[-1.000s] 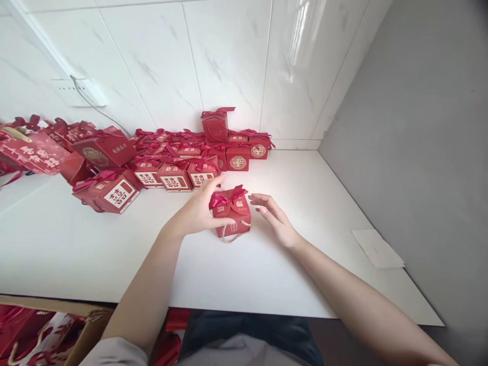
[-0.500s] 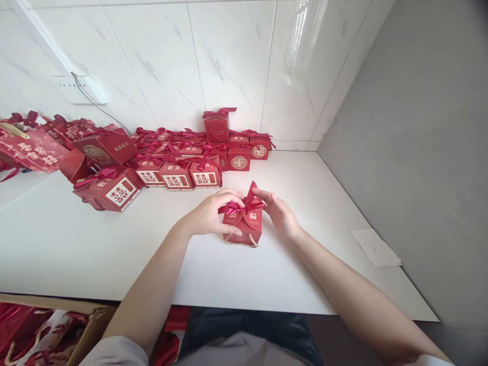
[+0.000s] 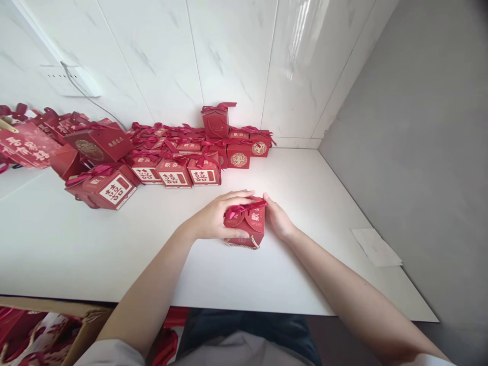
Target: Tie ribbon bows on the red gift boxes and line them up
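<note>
On the white table stands a small red gift box [image 3: 254,230] with gold lettering, its rounded top flaps folded together. A dark pink ribbon [image 3: 238,208] lies across its top. At the front a twisted gold cord [image 3: 254,245] hangs low. My left hand [image 3: 213,217] grips the box from the left, thumb across the front face and fingers along the back of the top. Against the right side rests my right hand [image 3: 281,218], closed on the box with its fingertips near the back corner. Some of its fingers are hidden.
Many similar red boxes [image 3: 171,175] with ribbons stand in rows by the tiled wall, one on top [image 3: 216,122]. Red bags [image 3: 26,142] are at the far left. A folded white paper [image 3: 375,246] lies by the grey wall. A carton [image 3: 89,330] sits below at front left.
The upright ribbon end at the back of the box no longer stands up. My right hand has come lower, against the box's side, and my left hand has closed further over it.
</note>
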